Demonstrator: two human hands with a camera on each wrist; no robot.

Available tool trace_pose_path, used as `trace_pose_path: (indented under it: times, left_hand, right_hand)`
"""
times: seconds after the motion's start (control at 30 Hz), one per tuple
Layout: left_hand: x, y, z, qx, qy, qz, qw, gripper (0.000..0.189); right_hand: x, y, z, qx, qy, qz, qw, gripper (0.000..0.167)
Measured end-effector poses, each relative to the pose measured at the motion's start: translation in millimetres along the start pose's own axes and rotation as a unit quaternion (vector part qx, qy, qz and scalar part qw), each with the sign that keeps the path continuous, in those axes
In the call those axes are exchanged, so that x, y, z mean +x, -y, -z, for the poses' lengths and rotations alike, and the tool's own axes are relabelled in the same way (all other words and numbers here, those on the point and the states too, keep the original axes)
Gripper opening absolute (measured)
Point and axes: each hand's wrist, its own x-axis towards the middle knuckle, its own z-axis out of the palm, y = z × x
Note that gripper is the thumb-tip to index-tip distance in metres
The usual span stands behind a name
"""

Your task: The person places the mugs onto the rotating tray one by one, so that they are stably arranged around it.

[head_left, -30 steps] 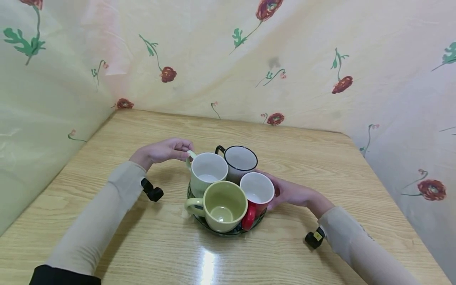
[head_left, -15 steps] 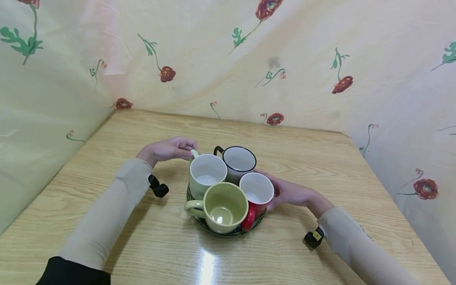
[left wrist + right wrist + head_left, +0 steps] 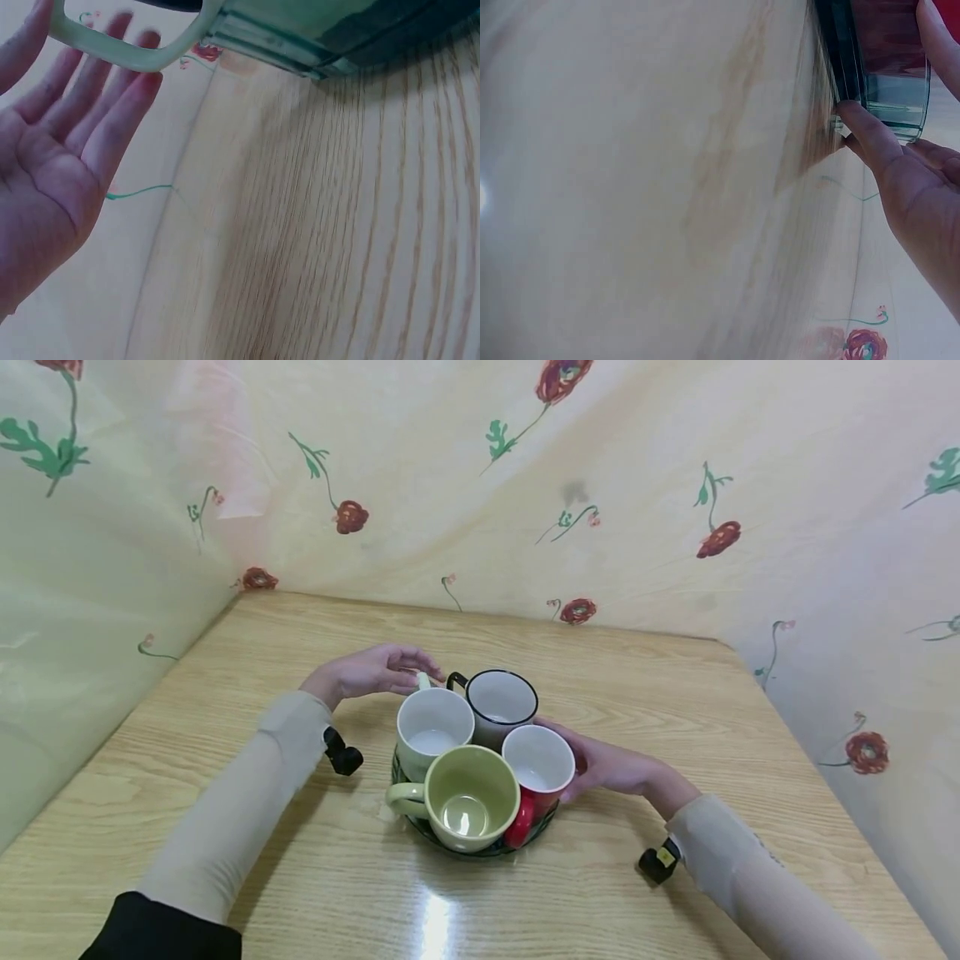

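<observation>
Several mugs stand close together on a dark green glass dish [image 3: 542, 827] in the head view. At the left is a pale green mug [image 3: 435, 727]; my left hand [image 3: 375, 670] is at its handle. The left wrist view shows that hand's fingers [image 3: 120, 120] extended, with a fingertip touching the handle [image 3: 112, 51]. My right hand [image 3: 611, 766] holds the dish's right side beside the red mug [image 3: 540, 764]. In the right wrist view one finger lies along the glass dish [image 3: 889, 101] near its lower edge; another digit is beside the red mug.
In front is a yellow-green mug [image 3: 468, 793], its handle pointing left. A white mug with a black rim [image 3: 498, 702] stands at the back. Flowered sheeting [image 3: 465, 485] walls the back and sides of the wooden table [image 3: 315, 868].
My left hand moves right and back, and its fingers straighten. The pale green mug's handle has turned from the left toward the back. The right hand keeps its place on the dish.
</observation>
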Motion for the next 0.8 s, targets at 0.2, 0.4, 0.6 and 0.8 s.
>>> trace_pose_path:
  times: [0.2,0.4,0.6,0.8]
  left_hand:
    - [2.5,-2.3,-2.8,0.027,0.0,-0.005,0.9996,0.057]
    - [6.1,-3.7,-5.2,0.047,-0.002,-0.008,0.9989,0.062]
    - [12.1,-3.7,-7.5,0.05,0.009,-0.018,0.9986,0.065]
    - [11.4,-5.6,-7.9,0.044,0.007,-0.015,0.9989,0.065]
  right_hand:
    - [1.7,-1,-1,-0.003,0.0,0.008,1.0,0.106]
    - [3.0,0,-1,-0.001,0.003,0.012,0.9999,0.106]
    - [4.2,0,-1,-0.005,0.003,0.01,0.9999,0.106]
    - [6.7,-1,-1,-0.005,0.003,0.014,0.9999,0.106]
